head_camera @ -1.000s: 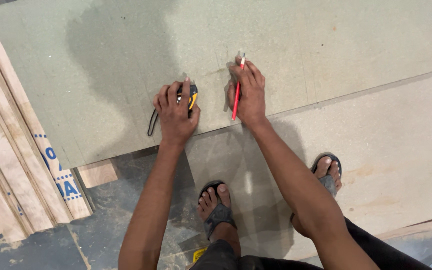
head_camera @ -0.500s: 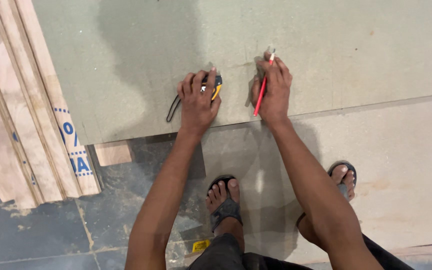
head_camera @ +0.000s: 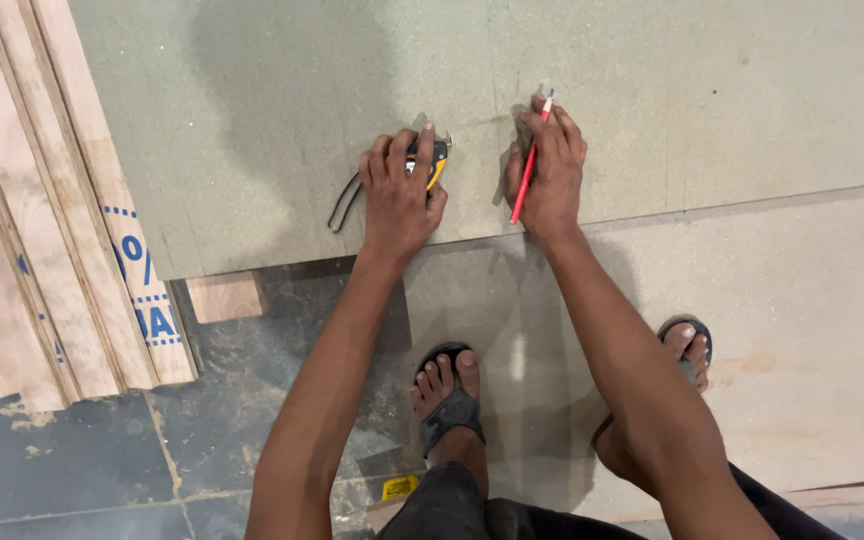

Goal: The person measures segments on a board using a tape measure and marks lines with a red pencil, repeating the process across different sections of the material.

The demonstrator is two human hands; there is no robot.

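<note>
Seen from above, the left hand (head_camera: 399, 195) presses a yellow-and-black tape measure (head_camera: 436, 160) flat on a large grey-green board (head_camera: 282, 110) — fingers curled over it. Just beside, the right hand (head_camera: 548, 170) pinches a red pencil (head_camera: 529, 165), tip on the board.

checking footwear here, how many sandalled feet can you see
2. The left foot stands on the dark floor by the lower board's edge; the right foot is on that board, partly hidden behind the right forearm.
</note>
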